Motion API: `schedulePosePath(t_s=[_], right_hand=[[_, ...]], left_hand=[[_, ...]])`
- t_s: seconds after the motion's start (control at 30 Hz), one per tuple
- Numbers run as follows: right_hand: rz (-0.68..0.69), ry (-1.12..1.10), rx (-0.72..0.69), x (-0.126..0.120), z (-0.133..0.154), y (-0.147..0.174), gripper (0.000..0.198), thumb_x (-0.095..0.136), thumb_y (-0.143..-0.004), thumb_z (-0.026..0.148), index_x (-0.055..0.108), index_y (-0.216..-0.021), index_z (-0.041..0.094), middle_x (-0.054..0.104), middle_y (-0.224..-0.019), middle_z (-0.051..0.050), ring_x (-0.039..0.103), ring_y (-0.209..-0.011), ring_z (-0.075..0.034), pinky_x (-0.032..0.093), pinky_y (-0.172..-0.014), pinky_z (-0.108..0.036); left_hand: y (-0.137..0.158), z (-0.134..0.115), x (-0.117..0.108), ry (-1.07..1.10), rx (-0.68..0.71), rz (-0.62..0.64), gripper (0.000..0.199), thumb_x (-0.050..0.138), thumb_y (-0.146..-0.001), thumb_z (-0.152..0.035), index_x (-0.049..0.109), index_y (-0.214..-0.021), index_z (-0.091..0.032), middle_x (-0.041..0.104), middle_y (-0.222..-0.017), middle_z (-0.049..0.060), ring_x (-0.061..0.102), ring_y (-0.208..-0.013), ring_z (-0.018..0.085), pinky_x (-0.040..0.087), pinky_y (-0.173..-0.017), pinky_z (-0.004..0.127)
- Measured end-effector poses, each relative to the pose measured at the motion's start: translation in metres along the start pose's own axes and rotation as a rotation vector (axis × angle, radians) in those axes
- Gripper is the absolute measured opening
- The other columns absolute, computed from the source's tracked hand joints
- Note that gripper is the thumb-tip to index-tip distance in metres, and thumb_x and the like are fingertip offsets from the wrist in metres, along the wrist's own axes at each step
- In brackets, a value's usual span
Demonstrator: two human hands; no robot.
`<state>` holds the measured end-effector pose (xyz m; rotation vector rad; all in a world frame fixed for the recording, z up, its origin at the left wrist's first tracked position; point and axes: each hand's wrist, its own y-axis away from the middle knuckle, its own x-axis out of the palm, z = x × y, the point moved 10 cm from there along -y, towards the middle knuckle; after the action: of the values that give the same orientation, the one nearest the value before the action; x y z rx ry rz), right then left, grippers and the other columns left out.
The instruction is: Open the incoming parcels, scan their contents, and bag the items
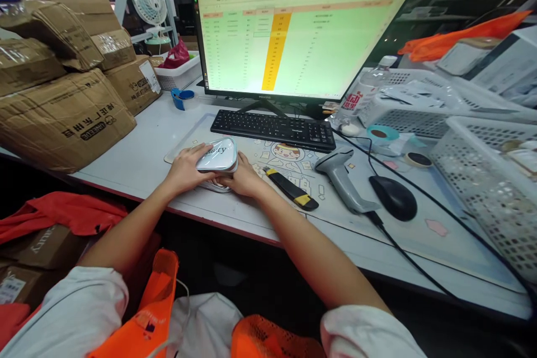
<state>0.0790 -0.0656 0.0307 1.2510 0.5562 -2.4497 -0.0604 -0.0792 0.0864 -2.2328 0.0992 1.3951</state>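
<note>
A small pale case (218,155) with dark lettering and a light-blue rim, glossy as if wrapped in clear plastic, is between my hands just above the mat. My left hand (185,166) grips its left side, with fingers along the top edge and the thumb at the near side. Against its right side, my right hand (243,176) is closed, its fingertips partly hidden behind and under the case. Beneath the case a whitish looped edge (216,185) shows; I cannot make out what it is. A black and yellow utility knife (291,189) lies right of my right hand.
Behind are a black keyboard (274,128) and a monitor (302,33) showing a spreadsheet. To the right lie a grey barcode scanner (344,180), a black mouse (394,197), cables and white baskets (474,173). Cardboard boxes (62,117) are stacked left; blue tape (182,99) sits nearby.
</note>
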Motion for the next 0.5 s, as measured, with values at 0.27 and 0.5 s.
schedulePosePath(t_s=[0.27,0.5], right_hand=[[0.178,-0.148,-0.161,-0.012,0.006,0.002,0.038,0.062,-0.096,0.041,0.073,-0.128,0.023,0.055,-0.151,-0.01,0.048,-0.141,-0.031,0.036,-0.119,-0.047],[0.006,-0.071,0.003,-0.029,0.003,-0.002,0.02,0.06,-0.088,0.019,0.078,-0.08,0.017,0.076,-0.102,-0.011,0.067,-0.099,-0.026,0.047,-0.088,-0.032]], left_hand=[[0.011,0.014,0.003,-0.25,-0.057,0.296,0.095,0.076,-0.078,-0.036,0.031,-0.161,-0.038,0.025,-0.171,0.003,0.051,-0.137,0.041,0.04,-0.115,0.053],[0.016,0.015,0.006,-0.394,-0.088,0.328,0.089,0.066,-0.087,-0.032,0.023,-0.164,-0.038,0.014,-0.174,0.004,0.052,-0.133,0.047,0.043,-0.109,0.061]])
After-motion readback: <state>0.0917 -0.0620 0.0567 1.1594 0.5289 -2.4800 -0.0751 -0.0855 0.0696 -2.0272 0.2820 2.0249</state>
